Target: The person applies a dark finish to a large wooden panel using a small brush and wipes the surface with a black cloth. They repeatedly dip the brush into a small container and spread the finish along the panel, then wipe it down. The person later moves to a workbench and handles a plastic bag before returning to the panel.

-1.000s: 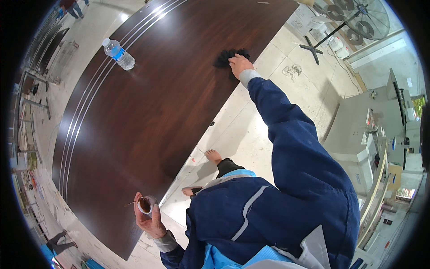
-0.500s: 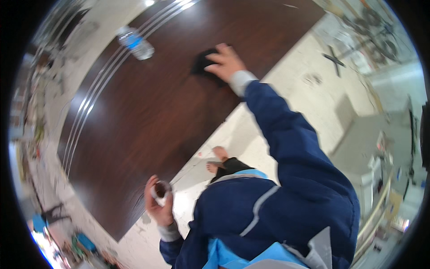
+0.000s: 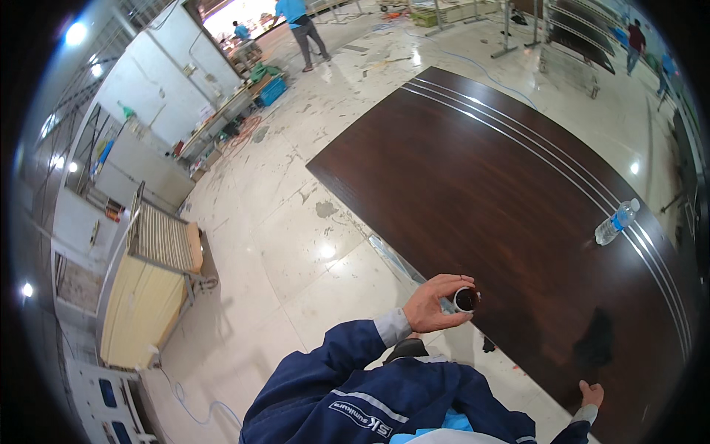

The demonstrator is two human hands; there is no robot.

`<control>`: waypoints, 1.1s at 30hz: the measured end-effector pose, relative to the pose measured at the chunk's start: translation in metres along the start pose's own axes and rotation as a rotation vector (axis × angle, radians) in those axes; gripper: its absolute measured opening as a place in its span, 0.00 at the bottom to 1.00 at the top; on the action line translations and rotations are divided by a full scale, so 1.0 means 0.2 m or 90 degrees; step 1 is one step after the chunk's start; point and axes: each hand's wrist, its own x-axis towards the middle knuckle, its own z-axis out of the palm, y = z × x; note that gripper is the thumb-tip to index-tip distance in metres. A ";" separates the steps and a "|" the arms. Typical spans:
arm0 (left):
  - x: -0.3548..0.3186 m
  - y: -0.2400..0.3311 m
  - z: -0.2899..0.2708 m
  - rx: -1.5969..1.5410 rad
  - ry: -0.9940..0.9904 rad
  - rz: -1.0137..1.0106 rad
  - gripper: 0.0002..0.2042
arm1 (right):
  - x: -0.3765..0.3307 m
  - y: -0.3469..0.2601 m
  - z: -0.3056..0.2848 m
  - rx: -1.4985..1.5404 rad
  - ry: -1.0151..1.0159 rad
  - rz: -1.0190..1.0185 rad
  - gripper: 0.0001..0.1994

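Note:
My left hand [image 3: 433,305] is raised over the near edge of a large dark brown wooden panel [image 3: 481,170] and holds a small round container [image 3: 467,300] with a dark inside. My right hand [image 3: 592,394] rests at the panel's near corner, thumb out, with nothing visible in it. Just beyond it a dark cloth [image 3: 595,339] lies on the panel, apart from the fingers. A clear plastic water bottle [image 3: 616,222] with a blue label lies on its side near the silver stripes along the panel's far side.
The panel lies low over a pale stained floor [image 3: 296,244]. A yellow cabinet on a wheeled frame [image 3: 151,292] stands to the left. Benches and crates line the far wall. Other people [image 3: 303,22] walk in the distance. Metal racks [image 3: 577,33] stand behind the panel.
The view has swung round a long way. My right hand has come off the dark cloth and drawn back to the panel's edge. My left hand still holds the small container.

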 end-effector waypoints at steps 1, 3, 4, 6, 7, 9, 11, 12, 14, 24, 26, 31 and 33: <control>0.00 -0.02 0.03 0.010 0.024 0.018 0.25 | 0.07 -0.05 -0.01 -0.002 -0.024 -0.054 0.25; -0.10 0.01 0.20 0.034 0.066 0.021 0.25 | 0.10 -0.10 -0.06 0.089 -0.125 -0.023 0.23; -0.14 0.07 0.34 0.030 0.091 0.011 0.25 | 0.13 -0.11 -0.10 0.091 -0.175 -0.020 0.22; -0.25 0.16 0.59 0.019 0.130 -0.015 0.25 | 0.15 -0.10 -0.17 0.084 -0.245 -0.034 0.19; -0.28 0.19 0.69 0.021 0.150 -0.021 0.26 | 0.15 -0.08 -0.19 0.077 -0.266 -0.054 0.18; -0.34 0.27 0.85 0.014 0.168 -0.042 0.26 | 0.13 -0.05 -0.25 0.053 -0.304 -0.074 0.15; -0.43 0.35 1.04 0.001 0.193 -0.046 0.27 | 0.10 0.02 -0.32 0.002 -0.327 -0.069 0.14; -0.47 0.38 1.10 -0.011 0.209 -0.042 0.27 | 0.09 0.04 -0.34 -0.039 -0.340 -0.095 0.15; -0.57 0.40 1.21 -0.003 0.229 -0.034 0.29 | 0.09 0.10 -0.38 -0.290 -0.288 -0.219 0.20; -0.85 0.50 1.40 -0.121 0.224 -0.218 0.30 | -0.02 0.32 -0.51 -0.041 -0.392 -0.146 0.14; -0.87 0.51 1.45 -0.111 0.206 -0.241 0.30 | -0.04 0.24 -0.51 -0.026 -0.402 -0.128 0.14; -0.95 0.50 1.56 -0.093 0.173 -0.219 0.31 | -0.10 0.15 -0.46 0.001 -0.415 -0.094 0.13; -0.95 0.50 1.55 -0.082 0.171 -0.212 0.31 | -0.10 0.13 -0.46 -0.005 -0.431 -0.075 0.13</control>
